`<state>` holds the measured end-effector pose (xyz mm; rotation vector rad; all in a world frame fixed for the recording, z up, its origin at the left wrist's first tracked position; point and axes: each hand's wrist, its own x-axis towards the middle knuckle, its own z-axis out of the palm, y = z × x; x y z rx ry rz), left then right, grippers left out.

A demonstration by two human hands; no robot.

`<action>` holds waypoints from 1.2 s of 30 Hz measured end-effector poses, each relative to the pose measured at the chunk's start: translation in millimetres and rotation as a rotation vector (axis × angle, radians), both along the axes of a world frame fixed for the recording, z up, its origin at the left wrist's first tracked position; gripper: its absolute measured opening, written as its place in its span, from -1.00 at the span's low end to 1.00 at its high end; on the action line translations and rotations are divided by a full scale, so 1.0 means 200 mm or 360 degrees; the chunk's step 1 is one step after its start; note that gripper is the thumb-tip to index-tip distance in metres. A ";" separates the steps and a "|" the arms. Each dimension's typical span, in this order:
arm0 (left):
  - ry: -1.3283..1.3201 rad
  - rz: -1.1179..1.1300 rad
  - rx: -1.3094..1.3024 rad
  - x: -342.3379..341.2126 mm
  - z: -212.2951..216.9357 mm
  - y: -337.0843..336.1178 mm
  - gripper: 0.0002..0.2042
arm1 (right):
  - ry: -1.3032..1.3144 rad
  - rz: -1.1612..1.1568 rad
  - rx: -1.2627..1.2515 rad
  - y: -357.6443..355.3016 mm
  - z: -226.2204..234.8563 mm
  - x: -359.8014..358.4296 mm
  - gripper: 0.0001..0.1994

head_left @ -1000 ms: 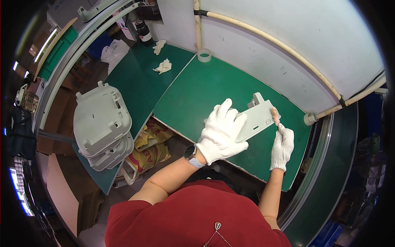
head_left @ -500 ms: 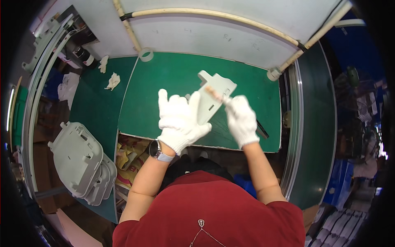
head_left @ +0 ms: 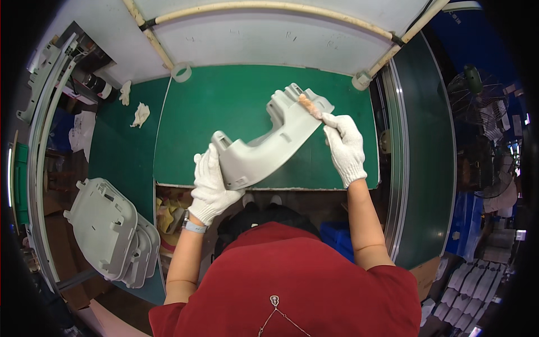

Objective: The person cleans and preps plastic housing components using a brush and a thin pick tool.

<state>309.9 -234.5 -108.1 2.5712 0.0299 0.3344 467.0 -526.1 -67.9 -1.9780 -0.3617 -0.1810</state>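
A curved, light grey plastic part (head_left: 269,153) is held tilted above the green work mat (head_left: 208,106). My left hand (head_left: 211,188), in a white knit glove, grips its lower left end, thumb at the near edge. My right hand (head_left: 345,147), gloved alike, is closed on a small brush-like tool (head_left: 309,106). The tool's fluffy tan head lies against the far right end of the part. Its handle is mostly hidden in my fingers.
Several grey plastic covers (head_left: 106,230) are stacked at the left. Crumpled white gloves (head_left: 140,115) lie on the left table. Rolls of tape (head_left: 181,73) sit at the mat's far corners. A pale pipe frame (head_left: 269,7) crosses the back wall; a metal rail runs along the right.
The grey part has been turned, so its curved, notched shape now shows. My left hand has moved left to the part's lower end. The tool has shifted up and right with my right hand.
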 end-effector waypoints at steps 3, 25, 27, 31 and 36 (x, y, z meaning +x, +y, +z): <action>-0.0201 0.0162 -0.0089 -0.01 0.00 -0.11 0.27 | 0.0059 0.0032 0.0025 0.00 -0.01 -0.05 -0.77; -0.0386 0.0021 0.0267 0.01 0.34 -0.28 -0.49 | -0.0355 -0.0047 -0.0511 -0.08 0.05 -0.13 -0.65; -0.0307 0.0042 0.0272 0.02 0.33 -0.28 -0.50 | -0.0680 0.0157 -0.0718 -0.04 0.07 -0.22 -0.59; -0.0327 0.0057 0.0279 0.00 0.32 -0.25 -0.50 | -0.0531 0.0442 -0.0494 0.08 0.13 -0.38 -0.71; -0.0296 0.0022 0.0243 -0.03 0.34 -0.21 -0.53 | -0.0239 -0.0298 -0.0608 -0.27 -0.15 0.02 -0.74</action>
